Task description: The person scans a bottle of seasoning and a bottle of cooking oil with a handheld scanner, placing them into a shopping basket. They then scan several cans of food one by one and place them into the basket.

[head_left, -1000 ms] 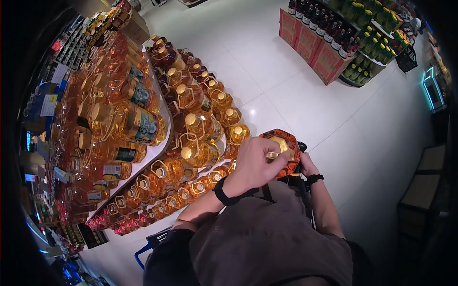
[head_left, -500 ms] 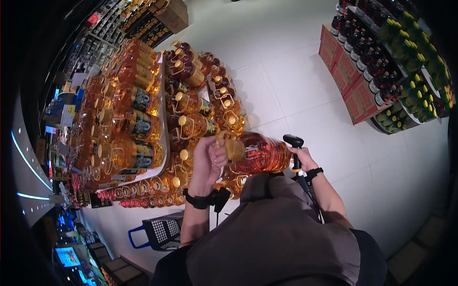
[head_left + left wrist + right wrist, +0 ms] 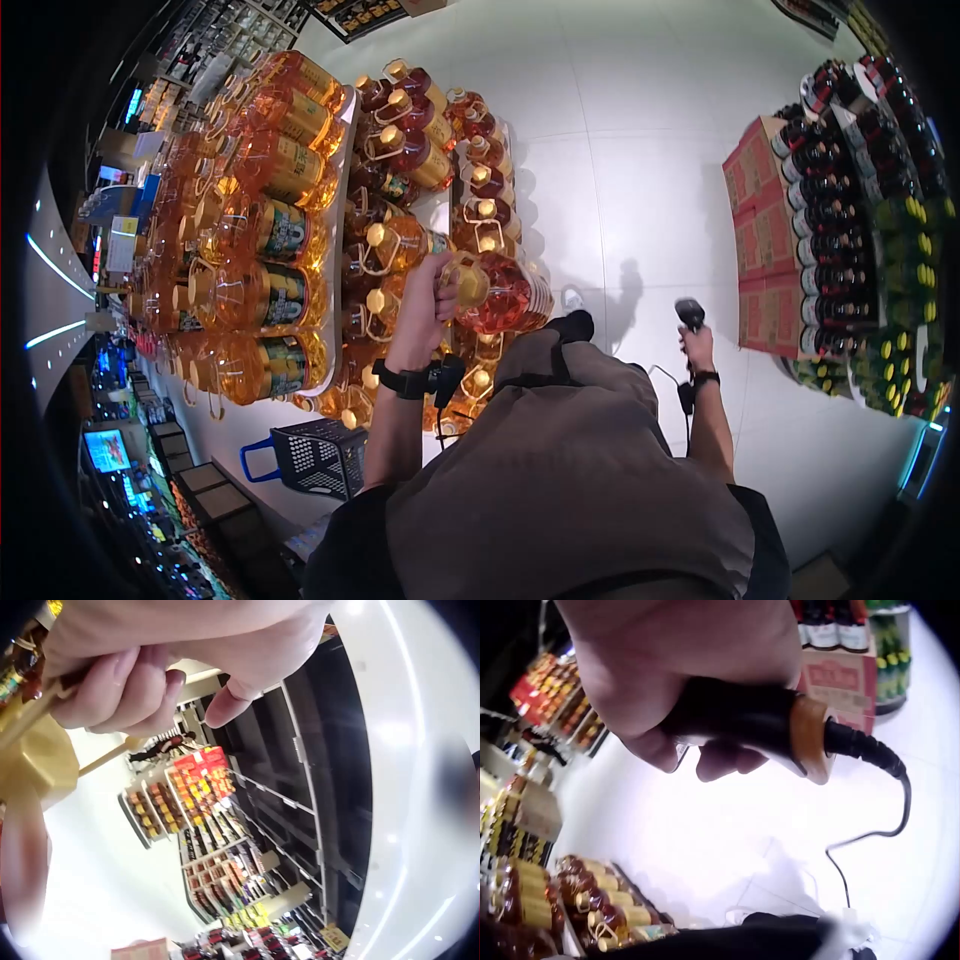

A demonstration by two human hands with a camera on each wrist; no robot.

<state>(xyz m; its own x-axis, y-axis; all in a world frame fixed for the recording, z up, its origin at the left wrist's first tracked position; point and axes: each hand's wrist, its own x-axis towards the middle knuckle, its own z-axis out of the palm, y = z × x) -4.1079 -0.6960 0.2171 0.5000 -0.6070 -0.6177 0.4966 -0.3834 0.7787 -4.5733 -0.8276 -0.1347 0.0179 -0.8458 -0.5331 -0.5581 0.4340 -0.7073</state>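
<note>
Currently held bottle: red-amber bottle (image 3: 510, 295) with a gold cap (image 3: 468, 284), in front of the torso and near the stacked bottles (image 3: 285, 225).
Left hand (image 3: 432, 305): fingers curled around the bottle's handle (image 3: 109, 757), close by the cap.
Right hand (image 3: 698, 348): fingers clenched around a black handheld device (image 3: 689, 314), well apart from the bottle; a cable (image 3: 866, 746) leaves its orange-banded end.
Handle grip: bear the weight on the handle, with the wrist firm; do not pull on the cap. Liquid may shift, so turn the bottle slowly.
Base clearance: swing the base wide of the stacked bottles; a knock there could topple one.
Device and cable: hold both clear of the bottle to avoid a snag.
Bottle direction: in the head view, cap toward the left hand, base toward the right and slightly down.
Long axis: roughly crosswise in that view; true tilt cannot be told.
</note>
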